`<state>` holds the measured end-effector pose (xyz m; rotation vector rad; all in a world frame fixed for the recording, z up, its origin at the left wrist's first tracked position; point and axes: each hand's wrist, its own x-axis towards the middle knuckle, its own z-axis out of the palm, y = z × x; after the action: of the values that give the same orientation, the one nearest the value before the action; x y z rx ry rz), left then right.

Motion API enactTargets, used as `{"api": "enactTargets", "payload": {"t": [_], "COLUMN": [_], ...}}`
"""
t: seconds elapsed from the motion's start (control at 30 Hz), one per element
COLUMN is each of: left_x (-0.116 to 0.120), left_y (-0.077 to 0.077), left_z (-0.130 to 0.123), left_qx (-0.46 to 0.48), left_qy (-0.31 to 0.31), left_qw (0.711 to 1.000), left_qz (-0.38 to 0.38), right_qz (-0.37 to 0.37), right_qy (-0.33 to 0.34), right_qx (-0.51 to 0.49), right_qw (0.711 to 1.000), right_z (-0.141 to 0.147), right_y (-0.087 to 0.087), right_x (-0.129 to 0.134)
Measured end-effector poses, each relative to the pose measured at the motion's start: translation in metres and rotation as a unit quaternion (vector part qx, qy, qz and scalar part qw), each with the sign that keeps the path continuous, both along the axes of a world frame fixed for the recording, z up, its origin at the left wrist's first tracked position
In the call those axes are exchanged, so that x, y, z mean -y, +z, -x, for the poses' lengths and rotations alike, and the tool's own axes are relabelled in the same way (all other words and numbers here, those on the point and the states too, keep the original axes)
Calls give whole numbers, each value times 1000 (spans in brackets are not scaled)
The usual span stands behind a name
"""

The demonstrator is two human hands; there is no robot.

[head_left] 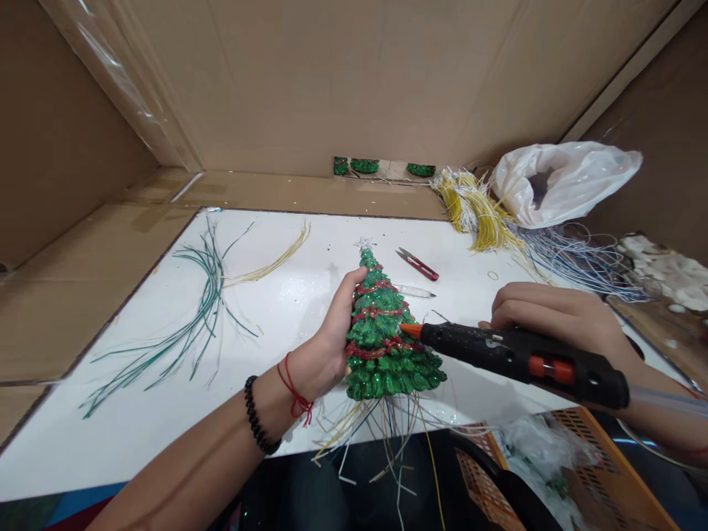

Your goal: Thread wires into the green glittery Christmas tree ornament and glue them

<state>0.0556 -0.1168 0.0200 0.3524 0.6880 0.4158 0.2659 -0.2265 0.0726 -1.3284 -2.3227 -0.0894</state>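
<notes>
My left hand (333,328) is closed on the left edge of a glittery green Christmas tree ornament (384,317) with red garlands and a clear star (363,243) on top. Several thin wires (395,435) hang from under its base. A black hot glue gun (498,358) lies across my right hand (558,321), which is wrapped around it; part of that grip is hidden behind the tool. Its orange nozzle (410,331) meets the tree's right side; whether it touches I cannot tell. Behind the tree lie red thread snips (418,264) and a pen-like tool (414,291).
Green wires (207,302) and yellow wires (282,258) lie on the white board (166,442) at left. At back right are a yellow wire bundle (479,214), blue-white wires (569,258) and a white plastic bag (564,177). An orange crate (625,472) stands below right. Cardboard walls (332,81) enclose the board.
</notes>
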Motion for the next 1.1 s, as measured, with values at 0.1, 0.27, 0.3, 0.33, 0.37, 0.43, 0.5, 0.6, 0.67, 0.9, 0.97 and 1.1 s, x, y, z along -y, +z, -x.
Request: {"api": "enactTargets", "payload": {"t": [0.1,0.27,0.3,0.33,0.37,0.43,0.5,0.6,0.67,0.9,0.97,1.1], "left_x": [1,3,3,3,2,1,1,1,1,1,1,3], "left_y": [1,4,3,3,3,1,0,0,0,-1,0,2], "left_z": [0,0,0,0,0,0,0,0,0,0,0,0], "left_qx": [-6,-2,5,9,12,13,14,8,3,19,18,3], "left_qy": [1,-1,-4,-7,-8,-6,-3,-6,-6,-7,-7,-5], "left_qw": [1000,1000,1000,1000,1000,1000,1000,1000,1000,1000,1000,1000], "left_qz": [0,-6,-3,-1,1,0,3,12,11,5,0,1], "right_qz": [-9,1,3,5,5,4,2,1,1,10,7,-4], "right_qy": [-4,-2,-1,0,2,5,9,11,9,-3,-10,-49], "right_qx": [2,-10,-13,-14,-14,-13,-13,-14,-14,-12,-10,-23], "right_qw": [1000,1000,1000,1000,1000,1000,1000,1000,1000,1000,1000,999], "right_z": [0,-1,-1,-1,-1,-1,-1,-1,0,1,1,7], "right_y": [-1,0,0,0,0,0,0,0,0,-1,0,10], "right_x": [0,2,2,2,2,1,1,0,1,4,4,7]}}
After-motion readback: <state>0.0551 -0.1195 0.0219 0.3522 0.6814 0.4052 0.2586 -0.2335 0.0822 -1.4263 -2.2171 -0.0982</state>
